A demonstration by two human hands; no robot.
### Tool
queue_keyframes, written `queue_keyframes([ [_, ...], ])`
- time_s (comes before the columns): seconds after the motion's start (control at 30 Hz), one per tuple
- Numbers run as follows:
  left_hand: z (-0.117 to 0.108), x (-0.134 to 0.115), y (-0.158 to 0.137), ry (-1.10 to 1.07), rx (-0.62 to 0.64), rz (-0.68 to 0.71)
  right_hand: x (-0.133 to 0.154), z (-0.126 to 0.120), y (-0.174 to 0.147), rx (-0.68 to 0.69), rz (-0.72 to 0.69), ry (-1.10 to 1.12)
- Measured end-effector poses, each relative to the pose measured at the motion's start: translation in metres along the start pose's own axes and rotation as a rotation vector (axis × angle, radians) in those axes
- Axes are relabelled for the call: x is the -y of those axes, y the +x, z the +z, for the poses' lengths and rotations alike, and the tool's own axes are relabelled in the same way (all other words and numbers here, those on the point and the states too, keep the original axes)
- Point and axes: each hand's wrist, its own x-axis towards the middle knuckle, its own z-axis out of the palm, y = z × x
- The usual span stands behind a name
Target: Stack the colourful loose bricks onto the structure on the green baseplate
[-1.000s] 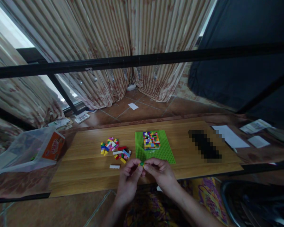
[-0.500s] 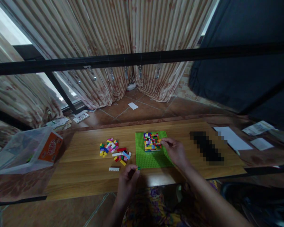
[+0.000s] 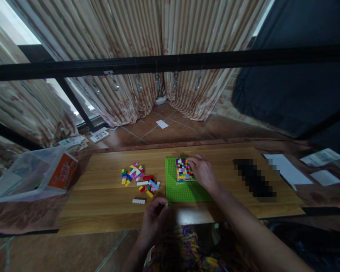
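A green studded baseplate point(image 3: 187, 193) carries a low, multicoloured block of toy bricks point(image 3: 183, 172) on its far half. My right hand point(image 3: 202, 172) reaches over the right side of this block, fingertips pinched at its top; a small yellow brick point(image 3: 187, 161) shows at the tips. By the baseplate's near left corner, my left hand point(image 3: 155, 213) pinches a small green brick point(image 3: 168, 204) between thumb and forefinger. Left of the baseplate lies a pile of loose bricks point(image 3: 134, 173) in many colours. One long white brick point(image 3: 138, 201) lies apart, nearer to me.
All this is on a wooden table point(image 3: 102, 189). A clear plastic bin point(image 3: 25, 177) with an orange label stands off its left end. A pixelated dark object point(image 3: 255, 177) lies to the right, near white paper point(image 3: 289, 170). A black bar point(image 3: 158, 64) crosses before the curtains.
My right hand has moved from the brick block's right edge to over its top, toward the far side. My left hand still pinches the green brick. The whole view has shifted slightly.
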Motion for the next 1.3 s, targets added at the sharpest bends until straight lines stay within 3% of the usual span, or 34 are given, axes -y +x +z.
queue_keyframes([
  [0.2, -0.001, 0.000, 0.000, -0.016, 0.026, -0.010, 0.004, 0.000, 0.000, -0.025, -0.047, -0.069],
  [0.43, 0.002, -0.002, -0.001, -0.029, 0.006, -0.019, 0.001, 0.004, -0.001, -0.084, 0.015, 0.023],
  [0.63, 0.000, -0.001, -0.001, -0.013, 0.013, -0.010, -0.007, 0.006, 0.000, -0.125, 0.153, 0.249],
  [0.83, -0.001, 0.004, 0.000, -0.031, 0.016, -0.003, -0.013, 0.016, 0.005, -0.054, 0.335, 0.454],
  [1.07, -0.001, 0.001, 0.000, -0.006, 0.012, 0.000, -0.010, 0.021, 0.005, -0.025, 0.316, 0.471],
  [1.3, 0.000, 0.002, 0.000, -0.023, 0.006, -0.032, -0.006, 0.014, 0.006, 0.012, 0.210, 0.331],
])
